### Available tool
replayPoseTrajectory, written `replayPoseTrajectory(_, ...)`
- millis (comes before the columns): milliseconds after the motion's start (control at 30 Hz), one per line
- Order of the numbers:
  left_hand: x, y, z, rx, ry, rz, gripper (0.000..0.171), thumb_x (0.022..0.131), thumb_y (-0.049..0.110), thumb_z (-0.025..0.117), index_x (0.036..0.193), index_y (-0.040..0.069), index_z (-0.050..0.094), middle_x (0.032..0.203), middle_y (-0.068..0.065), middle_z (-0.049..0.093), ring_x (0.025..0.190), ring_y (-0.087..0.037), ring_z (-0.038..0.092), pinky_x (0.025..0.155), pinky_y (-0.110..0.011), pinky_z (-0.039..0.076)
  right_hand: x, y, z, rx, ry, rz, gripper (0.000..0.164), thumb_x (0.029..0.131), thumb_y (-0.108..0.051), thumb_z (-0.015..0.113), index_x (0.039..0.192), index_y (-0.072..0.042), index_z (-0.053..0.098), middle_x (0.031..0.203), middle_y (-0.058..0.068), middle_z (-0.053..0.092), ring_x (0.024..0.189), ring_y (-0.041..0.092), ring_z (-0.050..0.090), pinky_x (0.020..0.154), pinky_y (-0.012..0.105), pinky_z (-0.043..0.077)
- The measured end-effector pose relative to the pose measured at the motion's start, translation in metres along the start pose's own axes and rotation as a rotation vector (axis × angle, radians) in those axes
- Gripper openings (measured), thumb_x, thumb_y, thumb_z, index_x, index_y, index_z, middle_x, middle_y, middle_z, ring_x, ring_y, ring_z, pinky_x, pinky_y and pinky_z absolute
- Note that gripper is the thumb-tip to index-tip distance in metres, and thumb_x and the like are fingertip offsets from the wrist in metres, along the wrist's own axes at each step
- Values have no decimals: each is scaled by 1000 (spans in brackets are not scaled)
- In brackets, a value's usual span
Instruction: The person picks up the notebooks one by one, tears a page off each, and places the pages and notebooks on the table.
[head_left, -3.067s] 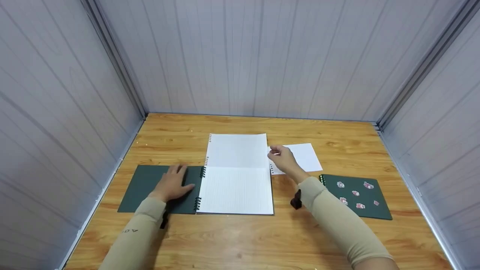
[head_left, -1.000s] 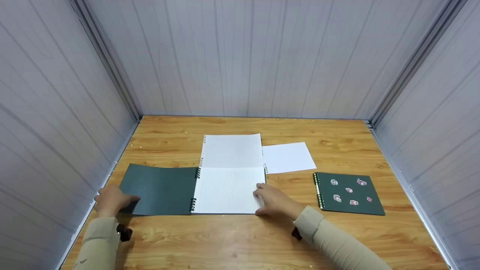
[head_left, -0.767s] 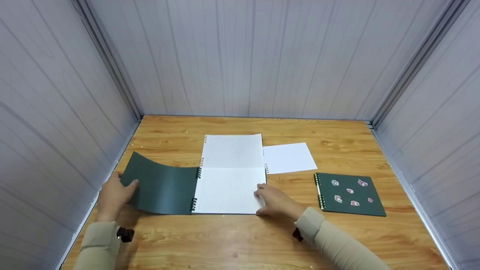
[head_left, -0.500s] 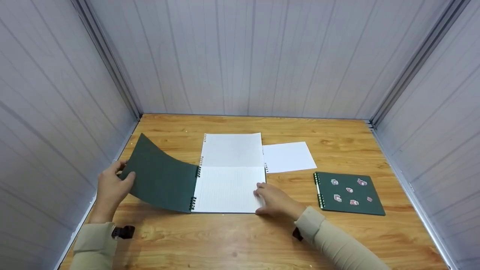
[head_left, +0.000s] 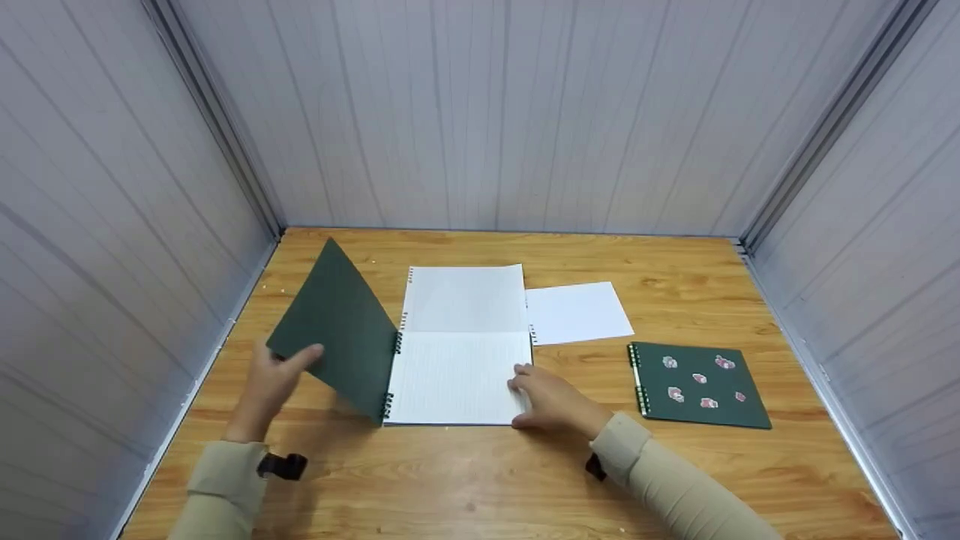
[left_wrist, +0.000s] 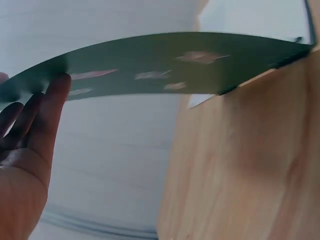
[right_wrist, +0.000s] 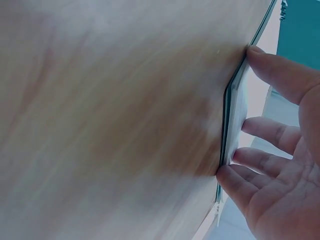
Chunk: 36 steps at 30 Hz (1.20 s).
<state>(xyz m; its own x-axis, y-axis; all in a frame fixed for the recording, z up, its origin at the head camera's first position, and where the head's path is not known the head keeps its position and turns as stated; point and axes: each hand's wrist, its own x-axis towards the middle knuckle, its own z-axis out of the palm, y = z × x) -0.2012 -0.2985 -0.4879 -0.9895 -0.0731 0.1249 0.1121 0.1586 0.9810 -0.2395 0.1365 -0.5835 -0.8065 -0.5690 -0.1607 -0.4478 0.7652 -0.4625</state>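
Observation:
A spiral notebook (head_left: 457, 382) lies open to a lined page in the middle of the table. My left hand (head_left: 271, 382) holds the outer edge of its dark green cover (head_left: 337, 330), thumb on the inner side and fingers behind. That cover stands raised steeply from the coil; stickers show on its outer face in the left wrist view. My right hand (head_left: 555, 401) rests at the page's right side, thumb at the front corner and fingertips on the paper, as the right wrist view shows. Beyond the notebook, a white lined sheet (head_left: 465, 300) with punched holes extends from the page's top edge.
Another white sheet (head_left: 581, 311) with punched holes lies to the right of the upper sheet. Farther right is a closed dark green spiral notebook (head_left: 709, 386) with several stickers. Pale panel walls (head_left: 480, 112) enclose the wooden table (head_left: 465, 480) at the back and sides.
The left hand has gone from resting on the flat cover to gripping its outer edge, lifting it up and rightward. The right hand has come from the loose sheet to the page's corner.

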Motion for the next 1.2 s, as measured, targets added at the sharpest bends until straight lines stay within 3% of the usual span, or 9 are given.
replayPoseTrajectory(133,-3,-18,23,121,-182,-96,79,106,11,69,170,-2,24,169,-29,40,155,-41,44,125,-45,44,-1,0,0,-1,1,4,65,90,-30,90,142,2,66,161,26,53,154,43,47,127,55,41)
replayPoseTrajectory(233,-4,-30,38,149,-270,-82,80,107,13,67,172,0,20,172,-30,35,158,-47,39,126,-61,40,-2,1,1,7,6,2,66,90,-29,90,143,2,66,163,27,51,155,44,46,128,55,39)
replayPoseTrajectory(400,0,-39,61,185,-303,-53,66,114,25,59,168,-2,33,164,-28,49,140,-40,60,108,-50,59,-3,1,0,18,14,5,67,90,-28,90,144,2,65,163,27,51,155,44,46,128,56,39)
replayPoseTrajectory(500,3,-41,74,212,-307,-5,60,116,31,53,162,-6,43,153,-27,60,125,-33,66,100,-45,61,-2,1,-3,45,-1,21,64,94,-32,87,145,0,66,165,26,50,156,43,46,129,57,38)
replayPoseTrajectory(667,6,-43,99,316,-337,90,51,116,31,54,153,-4,57,151,-16,65,131,-21,63,115,-52,53,3,4,-11,201,23,28,56,105,-36,74,146,0,65,158,25,57,149,43,53,125,60,43)
replayPoseTrajectory(767,7,-44,116,433,-367,123,38,116,31,54,126,0,72,114,-7,75,101,-14,68,92,-44,61,7,4,-19,345,88,54,53,109,-35,67,147,2,63,152,23,63,142,41,60,119,60,48)
replayPoseTrajectory(900,7,-47,138,648,-415,217,37,116,29,52,89,7,67,78,-1,58,70,-17,55,66,-37,49,11,2,-32,527,216,108,47,112,-32,61,140,5,66,134,22,72,119,34,72,104,55,60)
replayPoseTrajectory(1067,1,-56,161,901,-480,386,35,111,29,58,119,3,80,110,-13,80,98,-33,77,85,-53,64,16,1,-43,721,312,245,52,115,-37,51,119,11,72,94,18,76,75,22,73,72,40,66)
replayPoseTrajectory(1200,-3,-63,173,1064,-510,462,38,106,36,63,122,6,81,106,-13,78,89,-31,73,73,-52,63,15,4,-43,767,289,371,55,114,-41,53,103,8,75,78,7,70,65,17,66,61,32,60)
